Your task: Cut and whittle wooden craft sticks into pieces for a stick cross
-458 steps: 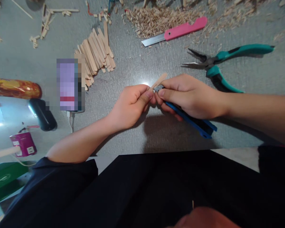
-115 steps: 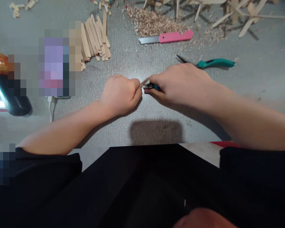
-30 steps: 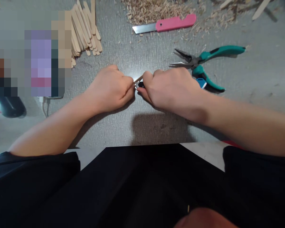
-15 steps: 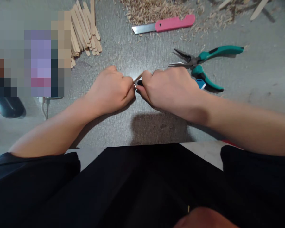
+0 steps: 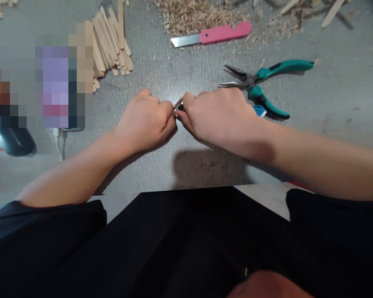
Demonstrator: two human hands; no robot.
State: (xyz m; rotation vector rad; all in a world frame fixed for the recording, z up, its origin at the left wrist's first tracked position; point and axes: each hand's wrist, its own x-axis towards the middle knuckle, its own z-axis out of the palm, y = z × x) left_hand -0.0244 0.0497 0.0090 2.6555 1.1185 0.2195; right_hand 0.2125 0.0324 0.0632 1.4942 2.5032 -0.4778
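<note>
My left hand point(image 5: 147, 120) is closed, knuckles up, and pinches a thin wooden craft stick point(image 5: 178, 101), of which only a short slanting piece shows between the hands. My right hand point(image 5: 219, 111) is closed around a tool that looks like a utility knife. Its blue end point(image 5: 259, 110) sticks out behind the wrist side of the hand, and a dark front part shows beside the thumb. The rest of it is hidden by my fingers. Both hands rest close together, low over the grey table point(image 5: 149, 174), thumbs nearly touching.
Green-handled long-nose pliers point(image 5: 251, 80) lie open just beyond my right hand. Farther back are a pink knife point(image 5: 225, 33), a heap of wood shavings point(image 5: 192, 18) and a pile of craft sticks point(image 5: 107, 45). A dark bottle-like object point(image 5: 15, 138) and a white cable point(image 5: 59, 145) lie left.
The view has shifted slightly, so the table items sit a little differently in the picture. Both hands keep the same closed grips, with hardly any movement between them.
</note>
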